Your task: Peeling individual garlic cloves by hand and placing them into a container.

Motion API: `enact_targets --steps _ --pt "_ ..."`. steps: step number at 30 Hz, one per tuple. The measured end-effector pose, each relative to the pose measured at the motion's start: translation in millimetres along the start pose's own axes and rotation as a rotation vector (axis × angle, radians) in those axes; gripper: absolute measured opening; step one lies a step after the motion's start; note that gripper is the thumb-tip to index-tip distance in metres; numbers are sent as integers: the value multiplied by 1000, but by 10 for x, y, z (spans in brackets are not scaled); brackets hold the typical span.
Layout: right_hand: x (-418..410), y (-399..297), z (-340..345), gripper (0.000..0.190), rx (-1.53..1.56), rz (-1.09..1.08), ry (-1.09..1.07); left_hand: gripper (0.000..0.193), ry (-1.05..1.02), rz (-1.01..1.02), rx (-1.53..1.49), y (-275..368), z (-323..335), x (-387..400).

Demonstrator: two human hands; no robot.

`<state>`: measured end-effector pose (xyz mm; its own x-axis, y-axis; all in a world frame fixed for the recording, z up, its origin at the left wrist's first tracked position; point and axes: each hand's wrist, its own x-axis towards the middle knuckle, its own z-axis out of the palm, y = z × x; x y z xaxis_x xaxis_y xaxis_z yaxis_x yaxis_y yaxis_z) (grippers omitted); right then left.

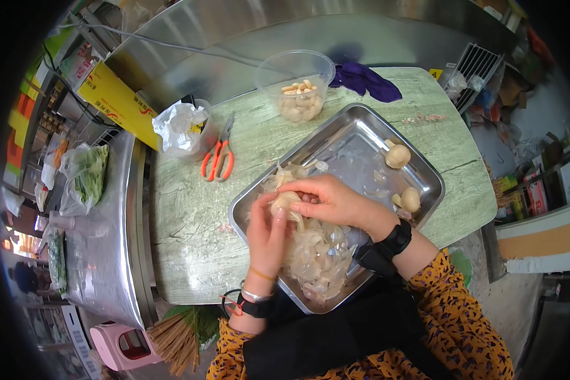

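Between my two hands is a pale garlic bulb [283, 201], held above the near left part of a steel tray [346, 112]. My left hand [267, 237] grips it from the left, thumb on its near side. From the right, the thumb and fingers of my right hand [330, 199] pinch its skin. Below them lies a heap of papery garlic skins [320, 256]. Two more garlic bulbs, one [398, 156] farther off and one [410, 199] nearer, rest along the tray's right side. Peeled cloves [300, 102] fill part of a clear plastic tub [294, 64] behind the tray.
Orange-handled scissors [218, 156] lie left of the tray on the green wood-patterned table [190, 237]. Beside them stands a plastic container [185, 128] holding crumpled wrapping. A purple cloth [368, 83] lies at the back. To the left, a steel counter [99, 266] carries bagged greens [90, 180].
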<state>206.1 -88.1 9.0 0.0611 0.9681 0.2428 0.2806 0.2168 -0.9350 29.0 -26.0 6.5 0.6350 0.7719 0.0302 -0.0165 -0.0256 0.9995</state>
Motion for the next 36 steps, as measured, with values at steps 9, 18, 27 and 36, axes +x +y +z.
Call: enact_targets --steps 9,18,27,36 --pt "20 -56 79 30 -115 -46 25 26 35 -3 -20 -121 -73 8" --pt "12 -7 141 30 -61 -31 151 27 143 6 -131 -27 11 -5" --pt "3 8 71 34 -99 -34 70 34 146 36 -119 -49 14 4" --pt "-14 12 93 20 344 215 33 24 -17 -46 -67 -9 -48 -30"
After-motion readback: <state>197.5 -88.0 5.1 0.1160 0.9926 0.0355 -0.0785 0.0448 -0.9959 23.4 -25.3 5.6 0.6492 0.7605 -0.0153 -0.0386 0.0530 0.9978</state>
